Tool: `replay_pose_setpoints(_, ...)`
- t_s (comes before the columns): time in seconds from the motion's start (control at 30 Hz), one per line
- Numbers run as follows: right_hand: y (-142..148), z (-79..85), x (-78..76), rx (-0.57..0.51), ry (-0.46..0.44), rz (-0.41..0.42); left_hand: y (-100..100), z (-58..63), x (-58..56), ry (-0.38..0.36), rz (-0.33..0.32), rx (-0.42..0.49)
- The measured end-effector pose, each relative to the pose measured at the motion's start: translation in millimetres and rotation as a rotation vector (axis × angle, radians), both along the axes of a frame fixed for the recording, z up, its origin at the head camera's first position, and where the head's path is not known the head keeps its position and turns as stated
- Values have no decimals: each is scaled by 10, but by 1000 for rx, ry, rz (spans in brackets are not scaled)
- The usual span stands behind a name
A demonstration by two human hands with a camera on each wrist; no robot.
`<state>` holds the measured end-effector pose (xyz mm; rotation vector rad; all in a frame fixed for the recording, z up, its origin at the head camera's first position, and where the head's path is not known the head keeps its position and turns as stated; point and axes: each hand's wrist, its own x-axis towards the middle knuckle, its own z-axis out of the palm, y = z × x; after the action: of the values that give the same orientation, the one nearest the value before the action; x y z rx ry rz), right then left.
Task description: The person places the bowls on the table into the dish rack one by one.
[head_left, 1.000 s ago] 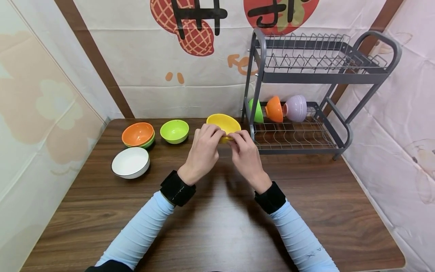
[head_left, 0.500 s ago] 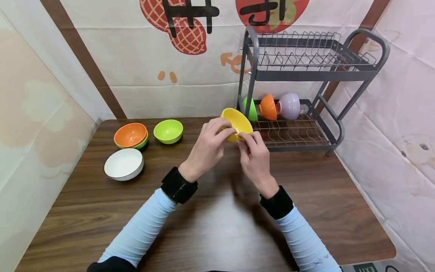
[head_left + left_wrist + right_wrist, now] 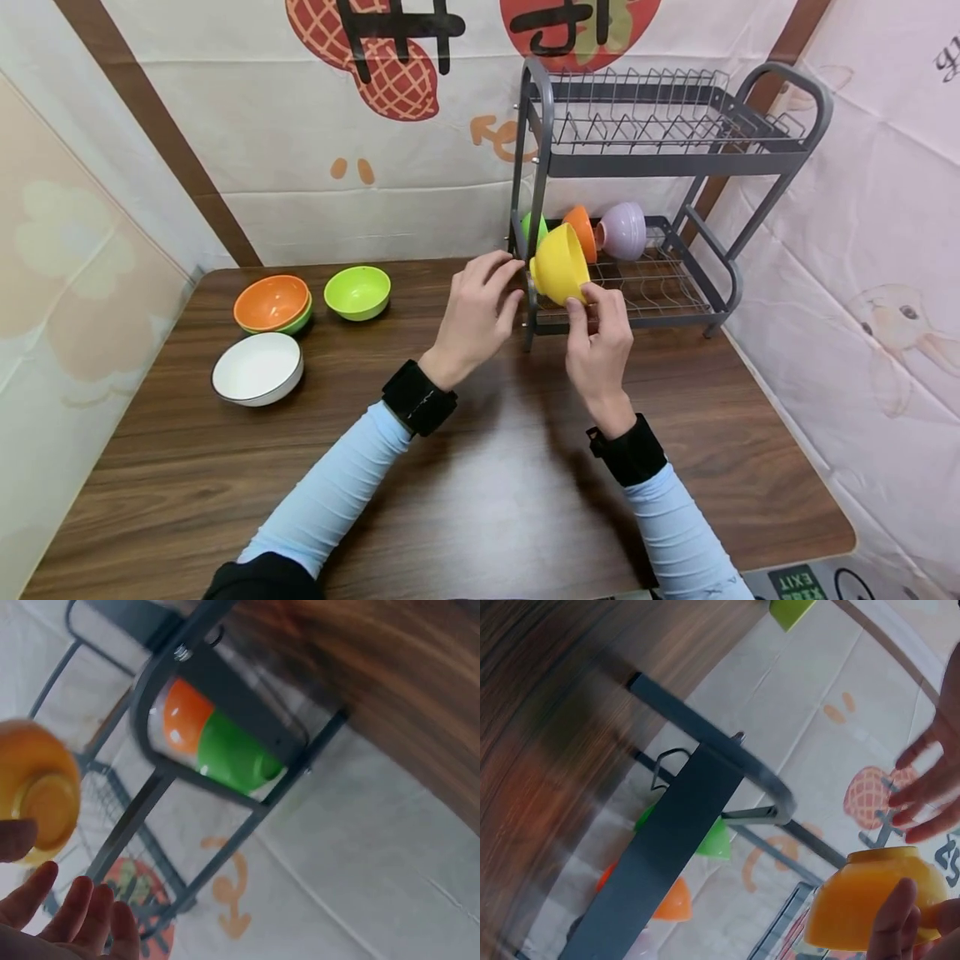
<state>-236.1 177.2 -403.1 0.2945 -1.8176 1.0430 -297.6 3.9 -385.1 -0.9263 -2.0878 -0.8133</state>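
My right hand (image 3: 602, 354) pinches the rim of a yellow bowl (image 3: 561, 265) between thumb and fingers. The bowl is tipped on its side in the air, its foot facing left, in front of the dark grey two-tier dish rack (image 3: 675, 165). Just left of the foot is my left hand (image 3: 477, 312). The right wrist view shows its fingers (image 3: 922, 795) relaxed and apart from the bowl. Behind the bowl, on the lower tier, a green bowl (image 3: 536, 230), an orange bowl (image 3: 581, 229) and a lilac bowl (image 3: 624, 231) stand on edge. The green one is partly hidden.
On the table's left, an orange bowl (image 3: 270, 302) sits inside a green bowl (image 3: 302, 322). A white dark-rimmed bowl (image 3: 257, 369) stands before them, a lime green bowl (image 3: 357, 292) to their right. Printed cloth (image 3: 300, 225) hangs behind the wooden table (image 3: 480, 500).
The yellow bowl has moved right toward the rack and turned from mouth-up onto its side. Both hands held its rim before; the left hand has let go. The head view has shifted slightly right.
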Motion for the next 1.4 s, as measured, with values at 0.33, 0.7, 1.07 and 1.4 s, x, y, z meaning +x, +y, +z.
replay_pose_setpoints(0.33, 264, 2, -174, -94, -141, -80, 258, -255, -204, -64, 86, -205)
replay_pose_setpoints(0.7, 510, -47, -331, -174, -237, -112, 308, -362, -231, -73, 124, -261)
replay_pose_setpoints(1.07, 876, 141, -545, -315, -327, -168, 298, -415, -257, -64, 102, -260)
replay_pose_setpoints(1.4, 1295, 357, -810, -658, -376, -11, 291, -439, -251, -67, 111, -282)
